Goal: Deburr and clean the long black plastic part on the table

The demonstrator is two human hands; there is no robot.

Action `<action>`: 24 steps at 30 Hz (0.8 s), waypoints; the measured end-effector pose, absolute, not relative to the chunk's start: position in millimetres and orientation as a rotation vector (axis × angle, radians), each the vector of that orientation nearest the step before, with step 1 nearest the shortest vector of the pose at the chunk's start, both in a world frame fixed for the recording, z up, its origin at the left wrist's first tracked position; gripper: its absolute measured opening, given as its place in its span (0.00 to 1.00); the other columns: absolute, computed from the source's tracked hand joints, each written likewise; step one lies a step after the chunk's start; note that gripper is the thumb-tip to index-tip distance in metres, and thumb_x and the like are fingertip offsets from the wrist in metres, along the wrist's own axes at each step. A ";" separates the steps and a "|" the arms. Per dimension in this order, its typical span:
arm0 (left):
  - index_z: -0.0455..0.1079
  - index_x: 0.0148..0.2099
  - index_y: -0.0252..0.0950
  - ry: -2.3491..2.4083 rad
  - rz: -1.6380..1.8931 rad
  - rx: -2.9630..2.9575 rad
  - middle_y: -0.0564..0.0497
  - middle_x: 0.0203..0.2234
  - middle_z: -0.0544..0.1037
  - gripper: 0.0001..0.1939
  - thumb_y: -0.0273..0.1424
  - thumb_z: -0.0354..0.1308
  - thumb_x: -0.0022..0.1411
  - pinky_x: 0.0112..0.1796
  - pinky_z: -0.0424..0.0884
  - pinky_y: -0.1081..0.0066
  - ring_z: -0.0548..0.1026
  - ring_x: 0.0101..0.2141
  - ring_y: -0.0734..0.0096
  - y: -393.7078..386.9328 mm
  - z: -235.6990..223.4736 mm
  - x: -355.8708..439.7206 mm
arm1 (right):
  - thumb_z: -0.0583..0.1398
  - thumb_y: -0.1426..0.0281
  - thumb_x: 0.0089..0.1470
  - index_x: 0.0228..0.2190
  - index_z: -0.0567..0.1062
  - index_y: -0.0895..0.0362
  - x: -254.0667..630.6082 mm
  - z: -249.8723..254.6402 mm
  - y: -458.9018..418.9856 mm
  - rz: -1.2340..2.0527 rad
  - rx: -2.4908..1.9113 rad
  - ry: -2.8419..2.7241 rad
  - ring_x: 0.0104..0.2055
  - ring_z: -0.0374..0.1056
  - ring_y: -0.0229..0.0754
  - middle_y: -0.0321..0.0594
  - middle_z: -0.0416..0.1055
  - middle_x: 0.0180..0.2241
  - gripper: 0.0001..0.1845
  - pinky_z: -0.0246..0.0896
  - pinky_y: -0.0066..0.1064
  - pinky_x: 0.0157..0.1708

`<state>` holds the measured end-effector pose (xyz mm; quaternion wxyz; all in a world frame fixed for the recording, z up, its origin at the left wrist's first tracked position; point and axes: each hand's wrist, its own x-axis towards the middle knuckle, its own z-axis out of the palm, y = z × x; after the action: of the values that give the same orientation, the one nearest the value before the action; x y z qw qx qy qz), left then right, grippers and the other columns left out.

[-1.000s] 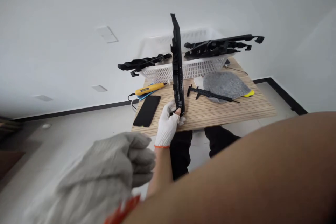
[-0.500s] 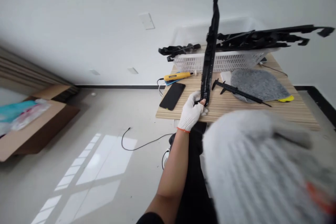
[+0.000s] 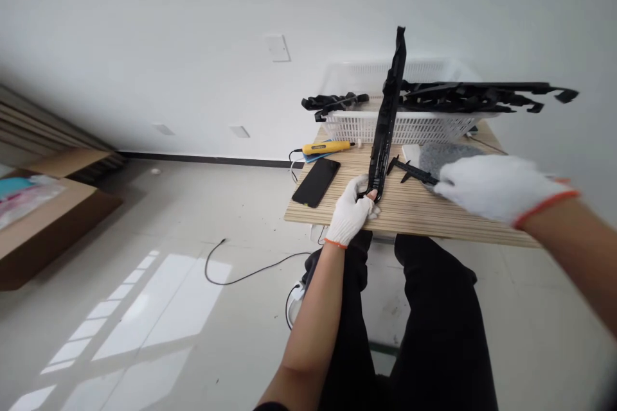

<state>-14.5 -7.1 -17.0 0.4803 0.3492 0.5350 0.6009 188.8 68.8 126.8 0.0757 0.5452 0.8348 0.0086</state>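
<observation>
My left hand, in a white knit glove with a bare thumb tip, grips the near end of a long black plastic strip. The strip points away from me and slants up across the basket's front rim. My right hand, also gloved and slightly blurred, is closed around the beam of a black vernier caliper. The caliper's jaws point left toward the strip, and its far end is hidden by the hand. Behind that hand, a grey felt pad is partly covered.
A white plastic basket at the table's back holds several black strips jutting past its sides. On the wooden table lie a phone and a yellow corded pen-like tool. A cable and cardboard box are leftward.
My right hand has moved from close before the camera out to the caliper on the table. The left hand keeps its grip on the black strip. The view has shifted slightly.
</observation>
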 end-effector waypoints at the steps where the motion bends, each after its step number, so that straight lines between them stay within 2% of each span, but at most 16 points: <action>1: 0.66 0.60 0.39 1.300 1.467 0.854 0.48 0.44 0.76 0.26 0.37 0.65 0.62 0.24 0.73 0.76 0.77 0.24 0.80 -7.2 -16.6 -14.5 | 0.58 0.60 0.66 0.44 0.78 0.57 185.1 120.1 73.8 0.030 1.570 2.470 0.47 0.75 0.54 0.49 0.77 0.45 0.15 0.70 0.49 0.47; 4: 0.65 0.61 0.39 1.291 1.468 0.852 0.48 0.43 0.76 0.27 0.37 0.66 0.62 0.24 0.72 0.76 0.76 0.23 0.80 -6.9 -15.7 -14.4 | 0.57 0.62 0.63 0.52 0.75 0.62 170.1 91.4 94.2 0.060 1.528 2.428 0.53 0.73 0.61 0.58 0.73 0.53 0.21 0.67 0.44 0.46; 7: 0.65 0.61 0.39 1.289 1.465 0.840 0.48 0.43 0.76 0.29 0.38 0.67 0.61 0.24 0.73 0.76 0.76 0.23 0.80 -6.7 -15.8 -14.6 | 0.56 0.68 0.61 0.54 0.73 0.66 159.1 69.7 113.3 0.092 1.606 2.404 0.52 0.74 0.60 0.63 0.74 0.52 0.23 0.66 0.42 0.45; 10: 0.64 0.61 0.39 1.264 1.465 0.842 0.47 0.45 0.76 0.29 0.39 0.66 0.61 0.24 0.72 0.76 0.76 0.23 0.80 -7.3 -16.1 -15.1 | 0.57 0.68 0.57 0.51 0.77 0.66 157.1 64.7 122.9 0.087 1.597 2.428 0.51 0.75 0.60 0.63 0.76 0.49 0.23 0.67 0.42 0.44; 17: 0.64 0.60 0.39 1.253 1.453 0.839 0.48 0.45 0.74 0.26 0.36 0.64 0.63 0.24 0.72 0.77 0.76 0.23 0.81 -8.2 -14.4 -14.9 | 0.59 0.55 0.54 0.52 0.73 0.60 167.2 71.6 120.7 -0.187 1.741 2.479 0.49 0.75 0.62 0.59 0.77 0.49 0.29 0.67 0.44 0.43; 21: 0.65 0.60 0.39 1.272 1.449 0.830 0.48 0.45 0.74 0.26 0.36 0.65 0.62 0.24 0.72 0.76 0.76 0.23 0.81 -8.3 -11.5 -13.5 | 0.58 0.52 0.55 0.49 0.72 0.56 177.2 79.4 111.8 -0.233 1.829 2.500 0.48 0.74 0.61 0.55 0.75 0.50 0.26 0.66 0.44 0.41; 24: 0.65 0.60 0.39 1.285 1.437 0.826 0.49 0.43 0.75 0.27 0.37 0.66 0.61 0.24 0.72 0.76 0.75 0.23 0.81 -9.2 -10.1 -13.1 | 0.57 0.53 0.57 0.47 0.72 0.54 183.2 86.4 99.9 -0.221 1.934 2.493 0.43 0.74 0.57 0.52 0.76 0.46 0.22 0.64 0.42 0.37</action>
<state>-13.1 -9.2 -10.1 0.4988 0.3414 0.5310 0.5939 183.2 99.9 86.4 -0.0108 0.6114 0.7882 -0.0699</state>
